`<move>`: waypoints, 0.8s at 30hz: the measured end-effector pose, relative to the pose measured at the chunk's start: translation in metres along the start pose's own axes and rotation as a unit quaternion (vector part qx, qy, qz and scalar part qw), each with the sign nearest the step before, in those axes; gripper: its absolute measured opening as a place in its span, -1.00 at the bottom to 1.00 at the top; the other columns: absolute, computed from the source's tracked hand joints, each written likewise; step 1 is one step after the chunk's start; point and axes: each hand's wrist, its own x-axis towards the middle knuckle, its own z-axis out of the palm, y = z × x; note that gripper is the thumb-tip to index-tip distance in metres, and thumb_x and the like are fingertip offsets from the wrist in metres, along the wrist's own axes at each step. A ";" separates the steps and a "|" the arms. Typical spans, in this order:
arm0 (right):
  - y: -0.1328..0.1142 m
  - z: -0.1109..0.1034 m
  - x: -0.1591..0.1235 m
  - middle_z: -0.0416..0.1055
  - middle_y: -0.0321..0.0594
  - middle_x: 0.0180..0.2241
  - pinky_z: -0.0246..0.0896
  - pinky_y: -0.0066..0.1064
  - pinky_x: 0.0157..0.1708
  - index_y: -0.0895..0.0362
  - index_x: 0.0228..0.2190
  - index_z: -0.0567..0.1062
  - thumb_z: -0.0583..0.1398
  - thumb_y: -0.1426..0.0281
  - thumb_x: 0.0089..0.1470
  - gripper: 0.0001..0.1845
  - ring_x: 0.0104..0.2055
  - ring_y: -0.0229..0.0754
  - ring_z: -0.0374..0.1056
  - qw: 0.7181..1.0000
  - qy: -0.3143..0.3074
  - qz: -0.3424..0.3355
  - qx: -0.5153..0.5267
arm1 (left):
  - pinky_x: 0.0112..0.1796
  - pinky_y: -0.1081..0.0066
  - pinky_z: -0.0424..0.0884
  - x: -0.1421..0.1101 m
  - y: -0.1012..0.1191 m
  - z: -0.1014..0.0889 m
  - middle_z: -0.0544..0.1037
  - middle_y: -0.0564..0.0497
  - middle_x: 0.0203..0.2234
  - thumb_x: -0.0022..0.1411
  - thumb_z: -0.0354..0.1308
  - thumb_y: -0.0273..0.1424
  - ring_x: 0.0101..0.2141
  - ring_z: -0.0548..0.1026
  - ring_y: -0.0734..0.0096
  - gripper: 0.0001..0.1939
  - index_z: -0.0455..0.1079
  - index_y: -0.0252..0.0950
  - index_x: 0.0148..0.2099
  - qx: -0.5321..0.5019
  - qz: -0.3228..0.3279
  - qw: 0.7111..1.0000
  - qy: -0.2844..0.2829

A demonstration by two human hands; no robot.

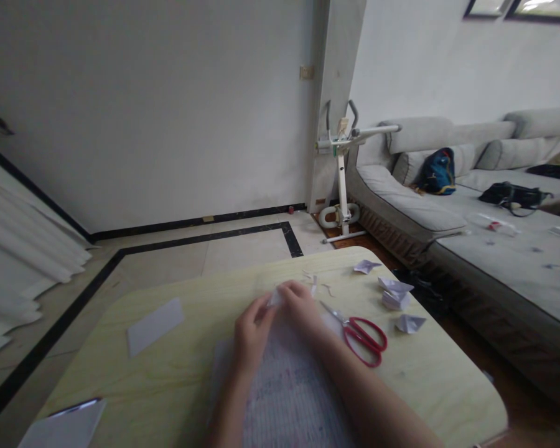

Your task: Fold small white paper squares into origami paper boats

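Observation:
Both of my hands meet over the middle of a pale wooden table point(177, 373). My left hand point(252, 330) and my right hand point(301, 305) pinch a small piece of white paper point(275, 297) between their fingertips, fingers curled close together. Beneath my forearms lies a sheet of lined paper point(284, 392). Red-handled scissors point(361, 333) rest on the table just right of my right hand, not touched.
Several small folded paper pieces point(394, 292) lie at the table's right side, and paper scraps point(315, 283) sit beyond my hands. A white paper rectangle point(155, 325) lies at the left. A grey sofa point(471, 230) with bags and an exercise machine point(340, 180) stand to the right.

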 end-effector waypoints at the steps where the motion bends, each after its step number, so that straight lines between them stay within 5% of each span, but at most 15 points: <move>1: -0.001 0.000 0.000 0.24 -0.37 -0.64 0.09 -0.47 -0.49 0.15 -0.60 0.39 0.14 0.32 -0.06 -0.81 -0.54 -0.29 0.17 1.000 -0.004 0.000 -0.001 | -0.18 0.37 0.41 0.000 0.000 -0.001 0.56 -0.07 -0.22 0.08 0.16 -0.25 -0.24 0.52 0.27 -0.67 0.46 -0.27 -0.11 0.010 0.004 1.000 0.001; 9: -0.005 0.000 -0.004 0.37 -0.32 -0.52 0.14 -0.43 -0.45 0.13 -0.37 0.47 0.16 0.33 -0.06 -0.82 -0.48 -0.25 0.25 0.999 -0.038 -0.012 0.003 | -0.39 0.46 0.38 0.002 0.007 -0.007 0.55 -0.02 -0.47 0.14 0.08 -0.17 -0.41 0.49 0.35 -0.69 0.45 -0.33 -0.31 -0.002 -0.045 0.998 0.035; 17: -0.001 -0.003 -0.006 0.40 -0.29 -0.51 0.19 -0.45 -0.39 0.18 -0.48 0.48 0.21 0.32 -0.07 -0.85 -0.44 -0.27 0.29 0.993 -0.117 -0.033 -0.002 | -0.47 0.48 0.32 0.002 0.006 -0.008 0.50 0.02 -0.58 0.13 0.08 -0.15 -0.52 0.44 0.39 -0.68 0.43 -0.33 -0.37 0.013 -0.059 0.998 0.025; 21: -0.001 -0.002 -0.007 0.35 -0.34 -0.58 0.15 -0.49 -0.47 0.18 -0.52 0.45 0.21 0.33 -0.07 -0.85 -0.52 -0.31 0.25 0.996 -0.089 -0.015 -0.003 | -0.41 0.46 0.35 0.005 0.005 -0.009 0.52 -0.01 -0.49 0.09 0.10 -0.16 -0.45 0.46 0.37 -0.66 0.44 -0.35 -0.26 -0.066 -0.084 0.993 0.053; 24: 0.000 -0.002 -0.006 0.33 -0.35 -0.58 0.14 -0.50 -0.49 0.17 -0.52 0.43 0.21 0.34 -0.09 -0.87 -0.52 -0.31 0.24 0.998 -0.068 0.004 0.018 | -0.44 0.46 0.34 0.004 0.006 -0.009 0.50 0.01 -0.53 0.07 0.12 -0.17 -0.48 0.44 0.39 -0.66 0.44 -0.37 -0.30 -0.113 -0.118 0.986 0.024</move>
